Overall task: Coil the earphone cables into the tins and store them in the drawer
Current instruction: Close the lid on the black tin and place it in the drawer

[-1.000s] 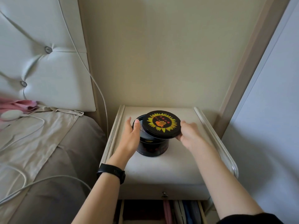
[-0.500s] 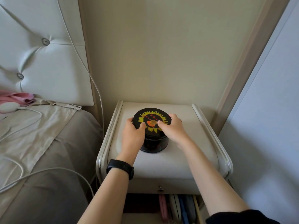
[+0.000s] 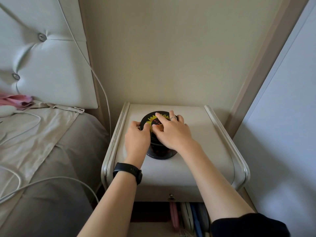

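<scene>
A round black tin [image 3: 159, 151] stands on the cream nightstand [image 3: 196, 161]. Its black lid [image 3: 150, 117], printed with a yellow sunflower, sits on top of it. My left hand [image 3: 136, 139] grips the lid's left edge, thumb on top and fingers curled round the rim. My right hand [image 3: 172, 132] lies spread across the lid, with straight fingers pressing down on it. No earphone cable shows; the inside of the tin is hidden. The drawer front [image 3: 171, 194] with its small knob is closed.
Below the nightstand an open shelf [image 3: 188, 218] holds several upright flat items, pink, white and blue. A bed [image 3: 42, 151] with white cables lying on it is at the left, next to a padded headboard [image 3: 42, 57]. A pale wall panel [image 3: 282, 134] is at the right.
The lid went from tilted off the tin in my right hand to seated on it. My right hand has spread flat over the lid. The camera has drawn closer.
</scene>
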Demonstrator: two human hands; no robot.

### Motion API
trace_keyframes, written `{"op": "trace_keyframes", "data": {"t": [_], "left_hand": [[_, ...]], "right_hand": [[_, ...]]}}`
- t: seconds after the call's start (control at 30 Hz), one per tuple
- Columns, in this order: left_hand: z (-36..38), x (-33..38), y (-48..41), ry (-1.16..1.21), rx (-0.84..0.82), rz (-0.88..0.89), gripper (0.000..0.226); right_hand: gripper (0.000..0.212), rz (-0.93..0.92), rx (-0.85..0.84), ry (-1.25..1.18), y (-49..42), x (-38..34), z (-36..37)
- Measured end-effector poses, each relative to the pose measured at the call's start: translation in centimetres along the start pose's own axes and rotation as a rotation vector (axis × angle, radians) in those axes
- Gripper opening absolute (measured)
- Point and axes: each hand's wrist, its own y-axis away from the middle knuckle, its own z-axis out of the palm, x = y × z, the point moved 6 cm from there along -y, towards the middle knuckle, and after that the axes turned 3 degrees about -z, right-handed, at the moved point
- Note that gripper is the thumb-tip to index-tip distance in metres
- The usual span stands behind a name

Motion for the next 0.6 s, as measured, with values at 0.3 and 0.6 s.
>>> {"op": "trace_keyframes", "data": {"t": [0.3, 0.6], "left_hand": [[0.7, -0.4, -0.7, 0.08, -0.036, -0.03, 0.016], [3.0, -1.8, 1.0, 0.488, -0.325, -0.316, 0.034]], "right_hand": [[0.058, 0.064, -0.029, -0.024, -0.3, 0.1, 0.4], [0.057, 0.165, 0.294, -0.361, 1.5, 1.2, -0.5]]}}
